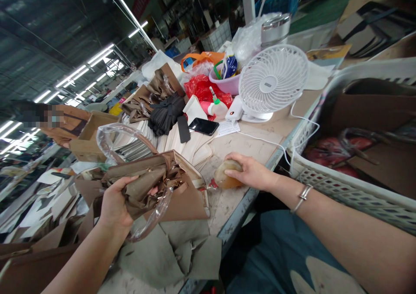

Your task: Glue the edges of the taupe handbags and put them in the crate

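My left hand point(113, 205) is closed around the top of a brown leather handbag point(152, 185), whose handle point(112, 135) is wrapped in clear plastic. The bag stands on the worktable point(247, 146) over a grey-green cloth point(175, 250). My right hand point(250, 172) rests on the table near its front edge, fingers curled over a pale amber lump point(225, 177) that looks like rubber or wax. A silver bracelet point(302, 196) sits on that wrist.
A white desk fan point(273, 79) with its cable, a black phone point(204, 126), a glue bottle point(217, 107), a lilac basin point(227, 83) and stacked leather pieces point(156, 94) crowd the far table. A white plastic crate point(354, 194) with bags stands right.
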`<state>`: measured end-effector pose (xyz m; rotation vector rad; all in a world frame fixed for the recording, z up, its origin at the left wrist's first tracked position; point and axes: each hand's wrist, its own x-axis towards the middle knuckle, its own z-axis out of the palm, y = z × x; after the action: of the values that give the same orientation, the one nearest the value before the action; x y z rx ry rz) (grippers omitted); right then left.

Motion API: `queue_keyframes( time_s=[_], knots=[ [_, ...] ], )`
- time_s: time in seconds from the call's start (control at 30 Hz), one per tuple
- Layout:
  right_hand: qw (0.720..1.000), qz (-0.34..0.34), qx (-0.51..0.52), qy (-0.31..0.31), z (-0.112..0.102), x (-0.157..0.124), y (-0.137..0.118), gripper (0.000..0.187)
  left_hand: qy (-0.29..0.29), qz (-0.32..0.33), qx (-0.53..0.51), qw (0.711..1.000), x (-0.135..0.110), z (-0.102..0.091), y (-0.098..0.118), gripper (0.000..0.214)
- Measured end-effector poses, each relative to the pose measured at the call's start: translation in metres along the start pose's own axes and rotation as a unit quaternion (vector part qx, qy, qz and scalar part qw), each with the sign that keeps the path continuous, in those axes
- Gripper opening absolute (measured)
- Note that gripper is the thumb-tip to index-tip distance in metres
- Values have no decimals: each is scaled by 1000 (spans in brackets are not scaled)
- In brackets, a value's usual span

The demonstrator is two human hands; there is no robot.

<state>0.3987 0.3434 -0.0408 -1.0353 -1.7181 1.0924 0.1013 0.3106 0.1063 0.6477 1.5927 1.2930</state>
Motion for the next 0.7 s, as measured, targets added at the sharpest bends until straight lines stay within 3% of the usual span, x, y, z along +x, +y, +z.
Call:
queue_keyframes(
  time_s=[0.1, 0.23, 0.4, 0.5, 0.6, 0.63, 0.7],
  knots=[
    [1000, 8, -2, 7, 1, 0, 2, 25, 4, -5, 6, 1000, -3, 1, 1, 19],
    [999, 8, 14, -41, 1, -2, 1, 25, -4, -10, 2, 1000, -8, 4, 2, 17],
    [988, 63, 132, 47, -17, -7, -10, 32, -14, -52, -31, 998, -24, -3, 14, 13],
    [928, 155, 321, 107, -32, -16, -18, 46, -34, -6, 11, 999, -48, -14, 32, 14],
    [844, 206, 455, 196, -38, -31, -24, 53, -78, 123, 144, 979, -77, -27, 51, 19],
    [822, 211, 479, 224, -38, -38, -24, 50, -94, 175, 218, 956, -86, -31, 56, 18],
    [797, 208, 502, 263, -35, -51, -25, 36, -109, 260, 382, 880, -99, -40, 61, 11]
  ],
)
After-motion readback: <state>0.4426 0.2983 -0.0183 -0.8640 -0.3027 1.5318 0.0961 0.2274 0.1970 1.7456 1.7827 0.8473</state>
